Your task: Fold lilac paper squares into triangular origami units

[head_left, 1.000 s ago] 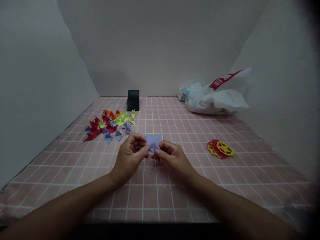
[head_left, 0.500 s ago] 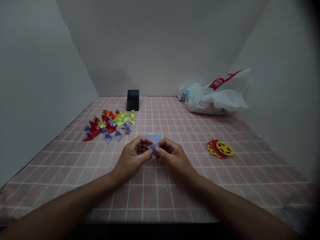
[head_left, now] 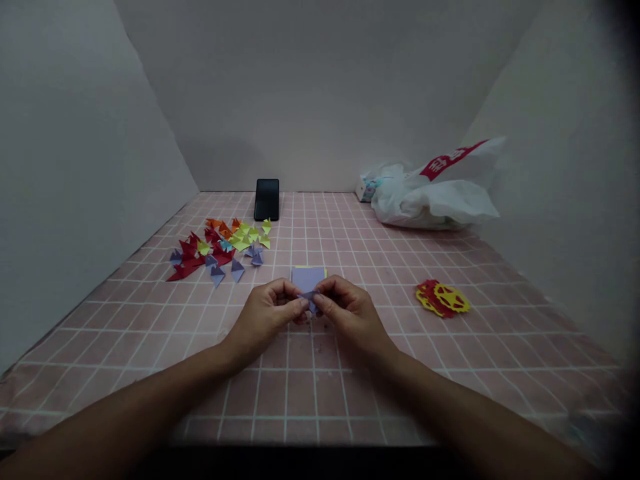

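Note:
Between both hands is a small folded piece of purple origami paper (head_left: 311, 299). My left hand (head_left: 267, 312) pinches its left side between thumb and fingers. On the right edge, my right hand (head_left: 350, 311) grips it the same way. Part of the folded paper is hidden by the fingertips. Just beyond the fingers lies a stack of square paper sheets (head_left: 309, 277), purple on top with a yellow edge showing behind. To the left sits a group of small folded paper figures (head_left: 210, 247) in red, orange, yellow, purple and blue.
At the back, a black phone (head_left: 267, 199) leans upright. A white plastic bag (head_left: 435, 200) rests beside a small box (head_left: 367, 189) at the back right. Red and yellow cut-out discs (head_left: 450, 298) lie to the right on the pink checked tablecloth (head_left: 375, 253).
The folded purple paper has tilted slightly, and its visible flap looks narrower between my fingertips. Both hands stay in nearly the same place. The whole view has shifted a little.

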`<state>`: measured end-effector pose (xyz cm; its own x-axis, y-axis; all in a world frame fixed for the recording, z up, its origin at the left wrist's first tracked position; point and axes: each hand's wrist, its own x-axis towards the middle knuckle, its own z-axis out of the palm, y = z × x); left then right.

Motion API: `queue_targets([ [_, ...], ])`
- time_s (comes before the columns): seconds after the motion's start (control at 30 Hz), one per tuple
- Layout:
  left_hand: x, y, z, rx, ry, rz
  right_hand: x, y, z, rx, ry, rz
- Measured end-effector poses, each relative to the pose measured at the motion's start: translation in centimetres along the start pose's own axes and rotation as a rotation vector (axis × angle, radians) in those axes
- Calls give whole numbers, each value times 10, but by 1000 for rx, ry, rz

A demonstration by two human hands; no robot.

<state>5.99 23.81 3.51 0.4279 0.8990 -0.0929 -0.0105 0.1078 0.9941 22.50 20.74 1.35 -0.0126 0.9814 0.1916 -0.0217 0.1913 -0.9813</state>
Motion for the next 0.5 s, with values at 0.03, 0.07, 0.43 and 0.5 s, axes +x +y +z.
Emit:
queue_targets([
  [0.03,0,0,0,4,2,1,0,0,1,3,-2,-16],
  [0.07,0,1,0,7,2,1,0,1,1,8,0,-32],
  [0.43,1,-2,-3,-63,-1,1,-1,1,-3,-117,-1,-182],
  [0.5,1,-4,-4,-75,-11,12,-2,0,-3,-149,2,-216],
])
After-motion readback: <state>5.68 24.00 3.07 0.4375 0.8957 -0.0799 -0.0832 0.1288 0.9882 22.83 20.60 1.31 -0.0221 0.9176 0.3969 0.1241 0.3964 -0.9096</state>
